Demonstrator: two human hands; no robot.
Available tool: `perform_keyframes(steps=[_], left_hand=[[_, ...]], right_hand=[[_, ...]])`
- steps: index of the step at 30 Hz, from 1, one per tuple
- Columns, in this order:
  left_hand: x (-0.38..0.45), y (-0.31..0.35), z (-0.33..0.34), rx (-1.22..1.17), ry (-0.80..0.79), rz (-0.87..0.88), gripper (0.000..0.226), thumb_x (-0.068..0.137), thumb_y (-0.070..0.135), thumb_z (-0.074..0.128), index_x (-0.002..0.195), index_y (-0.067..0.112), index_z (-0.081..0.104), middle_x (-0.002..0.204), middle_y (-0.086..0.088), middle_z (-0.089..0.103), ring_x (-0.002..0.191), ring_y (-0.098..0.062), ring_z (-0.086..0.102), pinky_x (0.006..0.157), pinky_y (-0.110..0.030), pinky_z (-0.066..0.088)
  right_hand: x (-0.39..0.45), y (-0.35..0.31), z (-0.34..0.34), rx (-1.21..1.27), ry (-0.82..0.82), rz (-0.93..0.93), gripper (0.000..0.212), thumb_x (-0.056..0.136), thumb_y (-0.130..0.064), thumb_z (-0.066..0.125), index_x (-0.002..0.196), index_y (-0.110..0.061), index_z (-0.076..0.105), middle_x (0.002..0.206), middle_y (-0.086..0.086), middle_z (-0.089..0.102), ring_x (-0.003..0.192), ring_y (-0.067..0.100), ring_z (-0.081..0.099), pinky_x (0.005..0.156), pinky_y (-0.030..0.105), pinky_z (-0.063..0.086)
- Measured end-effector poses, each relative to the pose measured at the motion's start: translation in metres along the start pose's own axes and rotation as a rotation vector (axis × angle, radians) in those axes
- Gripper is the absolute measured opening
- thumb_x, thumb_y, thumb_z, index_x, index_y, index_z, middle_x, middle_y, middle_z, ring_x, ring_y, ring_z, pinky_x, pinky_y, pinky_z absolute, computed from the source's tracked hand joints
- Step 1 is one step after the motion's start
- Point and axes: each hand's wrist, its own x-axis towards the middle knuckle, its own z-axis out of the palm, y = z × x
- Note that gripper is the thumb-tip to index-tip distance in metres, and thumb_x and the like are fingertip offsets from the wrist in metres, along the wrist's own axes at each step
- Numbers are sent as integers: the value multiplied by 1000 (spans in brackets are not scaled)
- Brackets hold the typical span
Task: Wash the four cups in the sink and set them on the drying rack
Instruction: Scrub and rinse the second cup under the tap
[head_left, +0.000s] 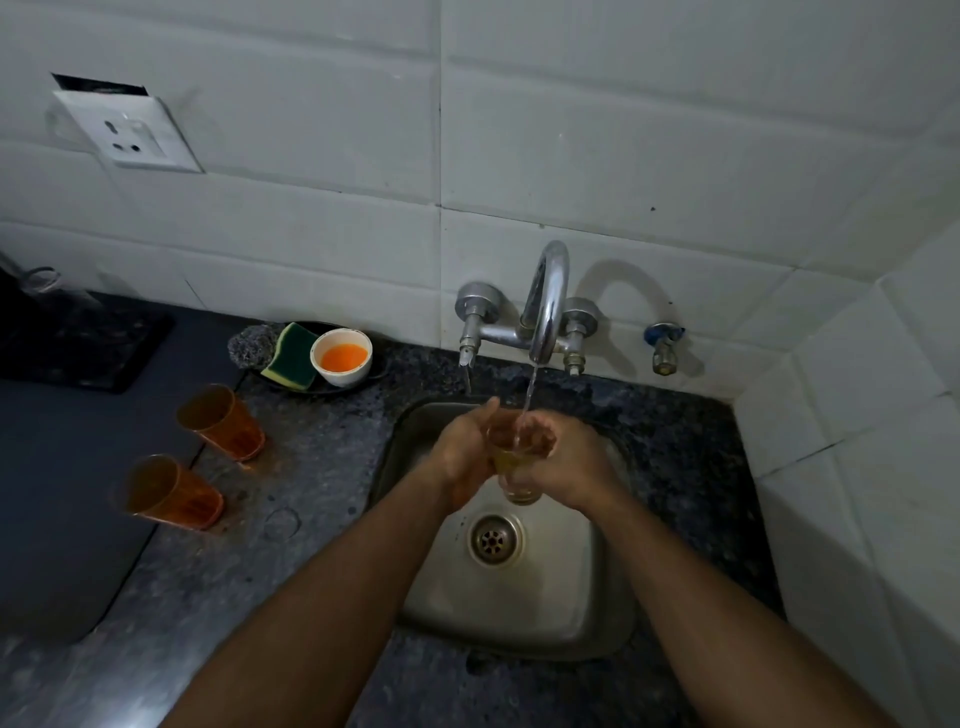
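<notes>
Over the steel sink (587, 613) both hands hold a clear amber cup (514, 475) upright under the running tap (545, 306). My right hand (563, 462) grips the cup from the right, fingers curled round its rim. My left hand (465, 449) lies against its left side, its fingers straight and pointing up. Water streams into the cup. Two orange cups stand on the counter to the left, one further back (221, 422) and one nearer (166, 492), both at the edge of a dark mat.
A dark mat (57, 493) covers the left counter. Behind the sink's left corner sits a dish with a steel scrubber (249, 349), a green and yellow sponge (291, 356) and a white bowl of orange liquid (341, 357). A wall socket (132, 132) is upper left. A small valve (662, 345) is right of the tap.
</notes>
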Motion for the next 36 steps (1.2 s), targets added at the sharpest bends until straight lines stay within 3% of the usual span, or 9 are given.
perform_keyframes(steps=[8,10,12,14,18,21,26,32,36], left_hand=[[-1,-15,2,-136,19,-96,45,111,34,42,126,2,70,123,-22,75,120,-37,70,108,-52,52],[-1,-20,2,-158,18,-131,46,110,38,44,127,3,68,118,-19,76,111,-36,73,96,-51,57],[-1,-23,2,-151,3,-171,46,109,41,43,116,5,69,102,-14,77,92,-28,74,84,-44,57],[0,-27,1,-114,-9,-176,50,108,43,42,116,4,72,107,-16,76,96,-30,74,86,-44,56],[-2,-30,2,-62,79,-169,49,110,44,40,116,5,69,110,-20,77,99,-33,75,80,-42,60],[-2,-33,4,-76,146,-201,58,111,48,40,129,-1,67,117,-25,76,109,-40,74,79,-43,62],[-2,-29,4,-149,221,-206,60,113,47,36,125,-4,66,106,-25,78,86,-34,79,63,-38,63],[11,-17,0,-249,380,-207,66,110,52,37,136,-5,58,114,-34,73,98,-48,76,84,-62,62],[13,-9,-4,-275,411,-205,63,113,48,33,126,-6,64,109,-30,75,95,-43,77,63,-50,64]], right_hand=[[5,-5,-13,-81,-190,181,40,64,-16,89,100,-29,76,96,-8,77,91,14,73,75,29,58],[6,-5,-15,-123,-269,277,32,67,-28,84,98,-26,75,94,-2,76,87,17,73,75,36,60],[6,-7,-15,-101,-298,338,32,70,-36,83,96,-20,74,92,3,75,80,19,72,70,33,57],[7,-7,-14,-37,-270,368,42,69,-42,81,100,-16,73,91,8,76,74,22,70,65,36,52],[3,-8,-14,57,-278,476,35,89,-42,71,104,-11,74,75,12,73,48,14,54,46,23,35],[-2,-9,-10,182,-250,524,37,94,-41,66,107,-7,74,75,16,72,49,16,56,46,24,38],[-7,-13,-1,216,-141,442,31,95,-40,70,103,-10,72,76,13,75,56,20,63,50,28,47],[-4,-22,13,-4,83,217,25,79,-34,86,93,-25,68,85,0,74,77,19,73,65,35,61],[-2,-34,18,-128,161,69,30,78,-27,90,96,-27,66,81,-14,63,75,4,62,60,19,48]])
